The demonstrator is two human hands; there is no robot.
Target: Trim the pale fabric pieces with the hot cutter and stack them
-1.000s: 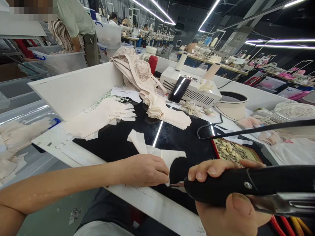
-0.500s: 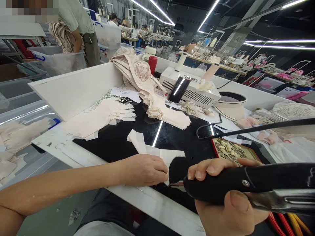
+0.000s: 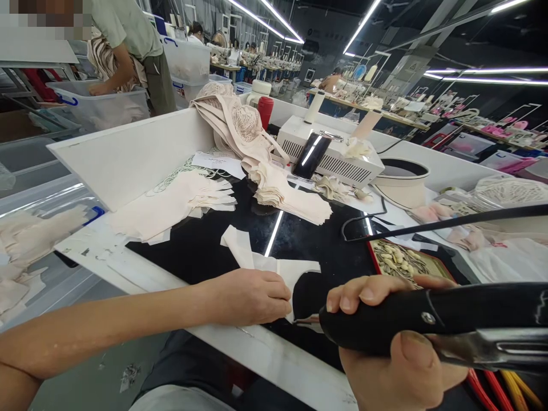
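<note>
A cream cut fabric piece (image 3: 297, 274) lies on the black glossy work surface (image 3: 201, 260), and my left hand (image 3: 254, 294) is closed over its near part, fingers bent and pinching by the edge. My right hand (image 3: 398, 365) wraps round a thick black handheld tool (image 3: 385, 319) with a metal lever along its underside. The tool's narrow metal tip (image 3: 309, 323) points left and meets the lower corner of the fabric, just right of my left fingertips. Beyond, a fanned stack of cream pieces (image 3: 171, 205) and a second layered stack (image 3: 291, 197) lie on the surface.
Behind stand a white vented box (image 3: 329, 151) and a dark cylinder (image 3: 312, 157). A red-edged tray (image 3: 372, 262) of seeds and a black cable (image 3: 449, 222) are at right. Bra pieces (image 3: 240, 120) drape over the white side wall. Far left, a co-worker (image 3: 128, 34) bends over a clear bin (image 3: 103, 108).
My hands, the fabric and the tool stay almost in place. At far left the co-worker's arm has moved left over the bin.
</note>
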